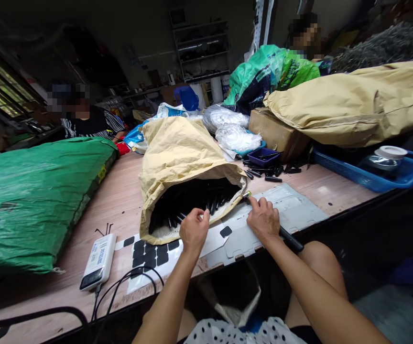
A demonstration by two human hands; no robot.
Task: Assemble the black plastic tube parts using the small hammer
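A tan paper sack [181,157] lies on its side on the wooden table, its mouth open toward me and full of black stick-like parts [195,198]. My left hand [193,231] is at the sack's mouth, fingers curled around something I cannot make out. My right hand [263,219] rests on a grey flat board [292,208], closed on a black tool [290,240] whose metal tip points at the sack's rim. A white sheet with black square pads [152,253] lies below the sack.
A big green sack [30,200] fills the left. A white power bank [99,260] with cables sits near the front edge. Loose black parts [271,171], a blue tray [382,177], a cardboard box [276,134], another tan sack [357,102] and two other people are behind.
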